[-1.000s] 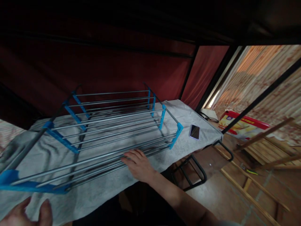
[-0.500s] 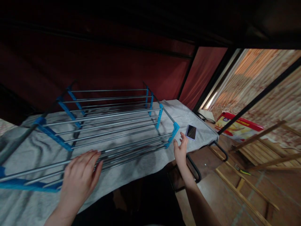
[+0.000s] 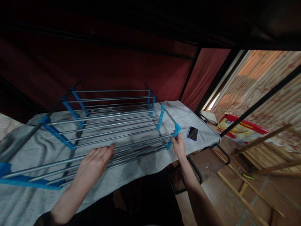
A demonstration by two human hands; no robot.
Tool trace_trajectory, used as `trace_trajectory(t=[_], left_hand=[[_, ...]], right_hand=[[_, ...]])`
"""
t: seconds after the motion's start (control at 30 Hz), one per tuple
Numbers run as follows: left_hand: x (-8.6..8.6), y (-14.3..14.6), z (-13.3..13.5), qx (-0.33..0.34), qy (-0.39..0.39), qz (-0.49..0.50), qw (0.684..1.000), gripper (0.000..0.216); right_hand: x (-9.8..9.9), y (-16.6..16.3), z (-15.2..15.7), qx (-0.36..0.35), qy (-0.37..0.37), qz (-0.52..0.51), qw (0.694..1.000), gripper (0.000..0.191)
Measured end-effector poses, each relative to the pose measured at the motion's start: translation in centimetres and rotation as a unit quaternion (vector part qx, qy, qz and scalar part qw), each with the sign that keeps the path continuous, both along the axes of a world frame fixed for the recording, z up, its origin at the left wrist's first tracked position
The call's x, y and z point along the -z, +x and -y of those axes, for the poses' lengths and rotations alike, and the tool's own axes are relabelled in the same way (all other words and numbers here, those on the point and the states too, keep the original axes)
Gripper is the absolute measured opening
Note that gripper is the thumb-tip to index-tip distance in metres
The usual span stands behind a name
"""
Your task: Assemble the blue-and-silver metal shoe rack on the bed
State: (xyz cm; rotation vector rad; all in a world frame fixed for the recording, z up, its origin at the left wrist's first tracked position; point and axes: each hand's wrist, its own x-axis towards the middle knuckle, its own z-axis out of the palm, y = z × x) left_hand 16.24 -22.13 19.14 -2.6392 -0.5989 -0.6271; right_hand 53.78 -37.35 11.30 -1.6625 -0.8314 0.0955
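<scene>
A rack of grey metal tubes [image 3: 117, 116] with blue plastic end brackets [image 3: 57, 134] lies on its side on a grey cloth. My left hand [image 3: 95, 161] is curled over the front tubes of the nearest shelf, left of its middle; its fingertips are partly hidden. At the right end of that same shelf, my right hand [image 3: 179, 146] pinches the blue corner bracket [image 3: 177, 128], thumb on the inner side. A phone [image 3: 192, 133] lies on the cloth just right of my right hand.
The grey cloth [image 3: 138, 166] covers a bed-like surface with a black metal frame [image 3: 222, 152]. Dark red panels [image 3: 117, 69] stand behind the rack. To the right are a red and yellow box [image 3: 243, 129], wooden frames [image 3: 249, 191] and a yellow-green tool [image 3: 248, 176] on the tiled floor.
My right hand has moved from open beside the corner bracket to gripping it. My left hand has slid right along the front tubes. The view has shifted slightly.
</scene>
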Motion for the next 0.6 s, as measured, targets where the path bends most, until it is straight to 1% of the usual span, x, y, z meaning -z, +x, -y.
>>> trace_trajectory(t=[0.27, 0.47, 0.6], left_hand=[[0.44, 0.23, -0.32, -0.023, 0.014, -0.031, 0.999, 0.033], [0.50, 0.31, -0.34, -0.017, 0.001, -0.019, 1.000, 0.034], [0.41, 0.25, -0.30, -0.013, -0.003, -0.019, 1.000, 0.034]], right_hand=[[0.36, 0.66, -0.29, 0.006, -0.005, 0.004, 1.000, 0.038], [0.20, 0.79, -0.22, 0.013, -0.025, 0.013, 1.000, 0.037], [-0.15, 0.66, -0.16, 0.012, -0.022, 0.013, 1.000, 0.035]])
